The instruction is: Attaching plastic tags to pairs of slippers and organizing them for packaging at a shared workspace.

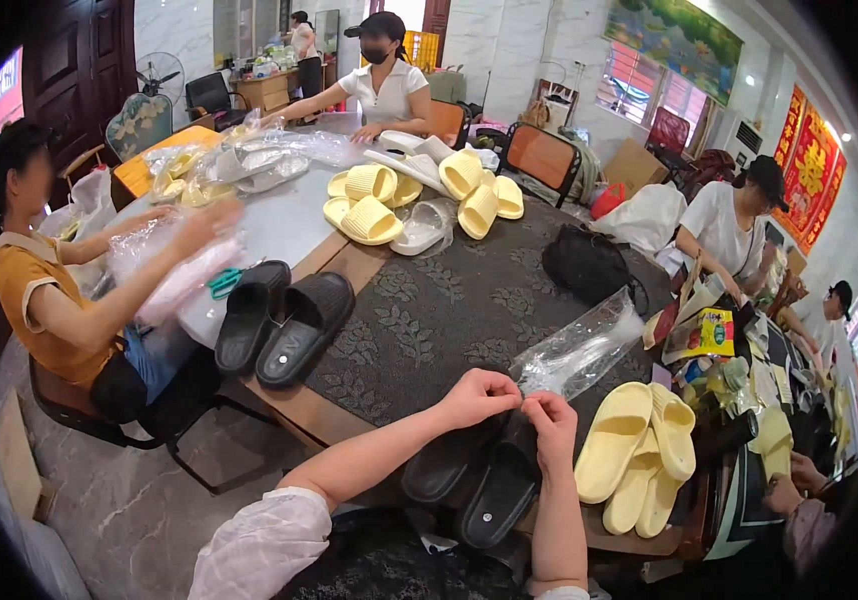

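Note:
My left hand (486, 398) and my right hand (553, 430) meet in front of me. Both are closed in a pinch at the near end of a clear plastic bag (591, 345), which stretches away from them over the dark tablecloth. Just below, a pair of black slide sandals sits at the table's near edge; the right-hand slide (494, 500) shows more fully, and my hands and left forearm partly cover the left-hand slide (436, 470). Right of my right hand lie several pale yellow slides (614, 440), stacked together.
Another pair of black slides (304, 325) stands by green scissors (224, 283) at the left. Yellow slides (364, 218) are heaped toward the back. A black bag (589, 262) rests on the patterned tablecloth (429, 310). People work around the table; packets (704, 335) crowd the right side.

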Action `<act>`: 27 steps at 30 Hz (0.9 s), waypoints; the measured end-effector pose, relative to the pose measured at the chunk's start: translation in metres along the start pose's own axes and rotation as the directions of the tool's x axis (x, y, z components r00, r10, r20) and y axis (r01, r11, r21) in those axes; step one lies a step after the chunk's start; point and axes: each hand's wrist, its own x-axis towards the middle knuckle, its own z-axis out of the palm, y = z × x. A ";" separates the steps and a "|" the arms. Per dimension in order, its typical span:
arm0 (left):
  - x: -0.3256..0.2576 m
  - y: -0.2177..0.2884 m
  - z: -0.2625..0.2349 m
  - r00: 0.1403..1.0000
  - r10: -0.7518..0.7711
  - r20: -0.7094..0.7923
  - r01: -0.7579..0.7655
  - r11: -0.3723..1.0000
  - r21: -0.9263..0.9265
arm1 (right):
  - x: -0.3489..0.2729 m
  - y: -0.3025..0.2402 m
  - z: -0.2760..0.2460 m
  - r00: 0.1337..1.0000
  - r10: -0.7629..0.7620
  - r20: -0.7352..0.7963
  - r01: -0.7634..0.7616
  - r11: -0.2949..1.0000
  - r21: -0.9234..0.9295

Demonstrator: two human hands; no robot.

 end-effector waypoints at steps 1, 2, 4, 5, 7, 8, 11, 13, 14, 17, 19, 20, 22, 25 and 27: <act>0.000 -0.001 0.000 1.000 -0.002 -0.002 0.002 1.000 -0.003 | 0.000 0.000 0.002 1.000 0.003 0.001 -0.003 1.000 -0.001; 0.001 -0.001 0.000 1.000 -0.002 -0.006 0.002 1.000 -0.005 | 0.000 0.000 0.005 0.999 -0.022 -0.028 0.022 1.000 -0.005; 0.002 0.000 0.000 1.000 -0.006 -0.030 0.005 1.000 -0.031 | -0.001 0.001 0.003 0.997 -0.045 -0.056 0.044 0.999 -0.011; 0.002 -0.001 0.001 1.000 -0.007 -0.030 0.006 0.999 -0.032 | 0.000 0.004 0.001 0.996 -0.045 -0.074 0.048 0.998 0.041; 0.002 -0.001 0.003 1.000 0.006 -0.018 -0.006 1.000 -0.023 | -0.001 0.006 0.000 0.995 -0.043 -0.093 0.051 0.994 0.092; 0.002 -0.001 0.002 0.999 0.018 -0.026 -0.018 1.000 0.002 | -0.001 0.003 0.002 0.995 -0.055 -0.088 0.060 0.997 0.055; 0.003 -0.004 -0.001 0.998 -0.020 -0.056 0.020 1.000 0.000 | -0.003 0.000 0.004 0.988 -0.113 -0.105 0.105 0.991 -0.084; 0.002 -0.005 0.002 0.997 0.038 -0.061 -0.038 0.999 -0.009 | -0.008 -0.004 0.005 0.979 -0.159 -0.128 0.134 0.973 -0.186; 0.003 -0.005 0.001 0.995 0.007 -0.101 -0.011 0.999 -0.039 | -0.012 -0.013 0.010 0.901 -0.392 -0.185 0.313 0.884 -0.347; 0.004 0.001 -0.003 0.993 -0.061 -0.103 0.049 0.992 -0.119 | -0.034 -0.036 0.017 0.709 -0.670 -0.221 0.479 0.687 -0.546; 0.004 0.001 -0.002 0.990 -0.072 -0.120 0.058 0.992 -0.113 | -0.061 -0.043 0.022 0.744 -0.665 -0.060 0.511 0.625 -0.590; 0.004 -0.003 -0.004 0.989 -0.065 -0.131 0.052 0.994 -0.099 | -0.079 -0.046 0.030 0.846 -0.528 -0.079 0.386 0.707 -0.593; 0.003 0.009 0.000 0.989 -0.083 -0.125 0.064 0.987 -0.148 | -0.101 -0.043 0.037 0.939 -0.345 0.000 0.244 0.663 -0.708; -0.006 0.012 0.006 0.984 -0.118 -0.131 0.093 0.979 -0.181 | -0.115 -0.030 0.040 0.992 -0.123 -0.005 0.060 0.518 -0.853; -0.020 0.022 0.015 0.988 -0.134 -0.082 0.114 0.970 -0.216 | -0.118 -0.021 0.039 0.999 -0.039 0.009 0.023 0.376 -0.926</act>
